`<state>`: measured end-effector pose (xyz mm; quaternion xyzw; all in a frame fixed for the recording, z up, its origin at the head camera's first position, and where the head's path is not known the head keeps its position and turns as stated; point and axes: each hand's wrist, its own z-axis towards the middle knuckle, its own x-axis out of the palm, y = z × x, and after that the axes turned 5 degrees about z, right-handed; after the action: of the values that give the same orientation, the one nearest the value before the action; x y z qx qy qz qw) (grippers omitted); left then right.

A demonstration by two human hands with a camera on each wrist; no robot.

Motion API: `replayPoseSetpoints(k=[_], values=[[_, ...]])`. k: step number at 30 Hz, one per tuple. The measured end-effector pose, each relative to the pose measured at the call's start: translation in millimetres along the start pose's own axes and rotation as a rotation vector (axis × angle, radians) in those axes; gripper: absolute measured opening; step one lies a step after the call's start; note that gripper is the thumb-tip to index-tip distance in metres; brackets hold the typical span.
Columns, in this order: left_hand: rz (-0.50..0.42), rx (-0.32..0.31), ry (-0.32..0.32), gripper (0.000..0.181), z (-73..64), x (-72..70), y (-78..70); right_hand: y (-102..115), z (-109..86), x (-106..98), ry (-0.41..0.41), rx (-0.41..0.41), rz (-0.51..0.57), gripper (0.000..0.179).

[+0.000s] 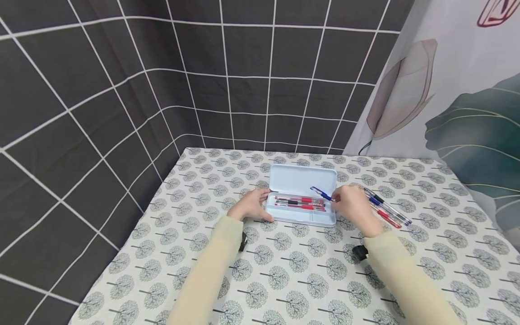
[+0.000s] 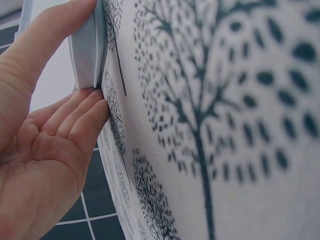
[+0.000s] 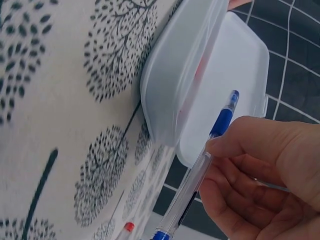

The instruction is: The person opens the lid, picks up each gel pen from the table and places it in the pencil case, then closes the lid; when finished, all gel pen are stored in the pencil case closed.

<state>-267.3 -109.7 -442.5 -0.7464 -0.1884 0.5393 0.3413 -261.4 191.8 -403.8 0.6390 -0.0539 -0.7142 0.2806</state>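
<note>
A light blue pencil case (image 1: 289,218) lies on the table with its lid (image 1: 302,178) folded back. Several pens with red and black parts (image 1: 299,205) lie lengthwise inside it. My left hand (image 1: 250,205) holds the case by its left end, thumb at the front and fingers toward the back; the left wrist view shows the fingertips against the case wall. My right hand (image 1: 352,204) pinches a clear-barrelled blue pen (image 3: 220,123) between thumb and fingers. In the head view, that pen's blue end reaches over the case's right part, tilted.
Several more pens (image 1: 387,208), with blue, black and red parts, lie on the table right of the case, partly behind my right hand. A tree-patterned cloth (image 1: 284,275) covers the table. A dark gridded curtain (image 1: 243,95) stands behind and at the left.
</note>
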Motion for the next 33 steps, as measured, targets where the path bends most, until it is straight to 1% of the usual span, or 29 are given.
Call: replayPoseSetpoints(k=[4,12,17,26,33], values=[[0.000,-0.003,0.000,0.104,-0.4,0.0,0.8,3,2.0,5,0.024,-0.004,0.029,0.021],[-0.006,0.000,0.005,0.104,-0.5,0.3,1.5,13,6.2,15,0.020,-0.067,-0.003,0.015],[0.000,0.004,0.003,0.104,0.0,0.6,2.2,20,7.5,20,0.028,-0.080,0.017,0.015],[-0.006,0.007,0.001,0.104,0.3,0.7,3.0,29,13.2,27,0.055,-0.088,0.025,0.020],[-0.017,0.003,0.001,0.104,0.1,-0.3,2.2,34,17.2,31,0.063,-0.130,0.052,0.017]])
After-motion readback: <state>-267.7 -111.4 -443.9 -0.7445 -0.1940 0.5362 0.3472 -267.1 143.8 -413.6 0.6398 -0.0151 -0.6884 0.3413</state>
